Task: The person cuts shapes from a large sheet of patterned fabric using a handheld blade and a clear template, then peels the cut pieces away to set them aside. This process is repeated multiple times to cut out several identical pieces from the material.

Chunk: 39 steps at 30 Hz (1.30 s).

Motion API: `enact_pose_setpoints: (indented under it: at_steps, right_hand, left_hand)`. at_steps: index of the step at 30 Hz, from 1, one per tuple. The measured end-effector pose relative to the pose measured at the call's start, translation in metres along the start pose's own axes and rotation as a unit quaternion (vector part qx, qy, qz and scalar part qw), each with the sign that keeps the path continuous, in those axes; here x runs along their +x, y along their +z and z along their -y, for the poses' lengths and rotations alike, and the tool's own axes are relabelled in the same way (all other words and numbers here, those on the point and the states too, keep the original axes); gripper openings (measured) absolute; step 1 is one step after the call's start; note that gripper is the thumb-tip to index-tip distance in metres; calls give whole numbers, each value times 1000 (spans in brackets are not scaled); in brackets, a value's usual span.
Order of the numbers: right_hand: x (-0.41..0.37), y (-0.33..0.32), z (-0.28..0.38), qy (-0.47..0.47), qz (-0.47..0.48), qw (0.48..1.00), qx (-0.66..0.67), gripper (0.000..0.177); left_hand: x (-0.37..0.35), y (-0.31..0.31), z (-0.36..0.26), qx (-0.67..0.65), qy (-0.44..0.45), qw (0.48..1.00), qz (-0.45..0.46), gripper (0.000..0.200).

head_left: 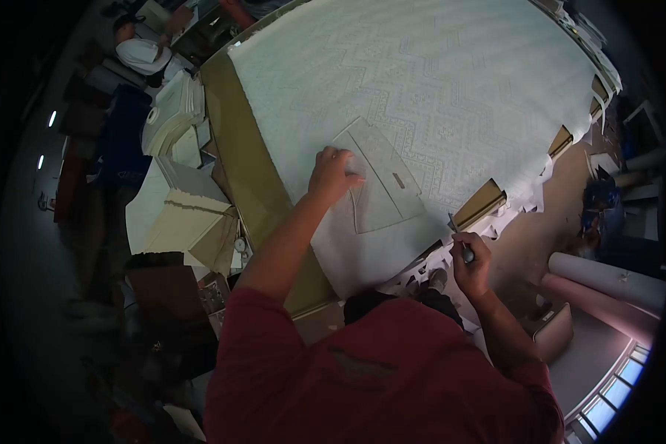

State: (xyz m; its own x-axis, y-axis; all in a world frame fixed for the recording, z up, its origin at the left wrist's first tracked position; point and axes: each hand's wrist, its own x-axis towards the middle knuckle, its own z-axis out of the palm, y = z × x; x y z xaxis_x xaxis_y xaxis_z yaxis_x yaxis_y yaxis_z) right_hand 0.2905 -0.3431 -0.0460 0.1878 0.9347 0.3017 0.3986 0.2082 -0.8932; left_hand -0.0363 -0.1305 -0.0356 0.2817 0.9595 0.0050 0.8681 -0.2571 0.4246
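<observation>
A pale, roughly rectangular flat template [381, 174] with a small slot lies on white patterned sheet material [436, 89]. My left hand [333, 174] is at the template's left side, fingers curled and thumb pointing inward across its surface. My right hand [472, 263] is closed around a knife [468, 254] with a dark, rounded handle. Its thin tip points up toward the sheet's near right edge, beside a notch where brown board shows. The tip is small, and contact with the sheet cannot be made out.
A brown board strip [240, 126] borders the sheet on the left. Stacked foam-like pieces [177, 118] stand beyond it. White scraps [522, 203] hang along the right edge. Long rolls [607, 281] lie at right. Another person [140, 55] in a white top is at the far left.
</observation>
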Motion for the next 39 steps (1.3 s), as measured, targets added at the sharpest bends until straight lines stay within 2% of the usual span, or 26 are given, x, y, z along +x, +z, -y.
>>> enact_pose_setpoints:
  at_steps: [1, 2, 3, 4, 8, 15, 21, 24, 27, 30, 32, 33, 35, 37, 39]
  right_hand:
    - [3, -16, -11, -17, 1, 1000, 7, 20]
    - [5, -31, -21, 8, 7, 1000, 12, 18]
    - [8, -43, -29, 38, 15, 999, 15, 16]
    - [14, -54, -33, 17, 20, 1000, 3, 14]
    - [31, -70, -28, 17, 33, 999, -16, 14]
    - [34, -35, -31, -37, 67, 996, -42, 13]
    - [43, 3, -25, -46, 44, 997, -51, 17]
    - [45, 18, -21, 0, 82, 994, -67, 20]
    - [48, 25, -1, 61, 124, 990, -8, 23]
    - [51, 23, -18, 13, 167, 985, 41, 26]
    - [61, 18, -24, -72, 192, 977, -53, 28]
    - [68, 17, -29, -68, 192, 978, -50, 28]
    - [90, 11, -33, -160, 187, 960, -133, 33]
    - [116, 5, -31, -183, 197, 955, -126, 39]
    - [141, -5, -45, -158, 232, 951, -129, 41]
  left_hand:
    - [-15, 17, -5, -8, 3, 999, -43, 66]
    - [-24, 34, -16, -5, 1, 998, -57, 66]
    - [-33, 53, -27, 35, -12, 993, -112, 63]
    - [-41, 66, -36, 73, -28, 984, -162, 60]
    - [-43, 76, -54, 54, -51, 973, -220, 60]
    - [-47, 69, -59, 7, -58, 973, -225, 67]
    - [-48, 67, -62, -23, -59, 968, -242, 70]
    - [-49, 64, -64, -29, -71, 969, -235, 71]
    - [-49, 64, -60, -22, -65, 972, -226, 72]
    - [-50, 65, -63, 16, -67, 977, -199, 73]
    - [-46, 62, -64, 50, -75, 980, -175, 73]
    - [-44, 63, -66, 60, -84, 980, -167, 72]
    - [-39, 72, -78, 65, -95, 983, -144, 72]
    - [-25, 84, -97, 66, -107, 976, -180, 71]
    - [-3, 100, -121, 55, -97, 977, -183, 71]
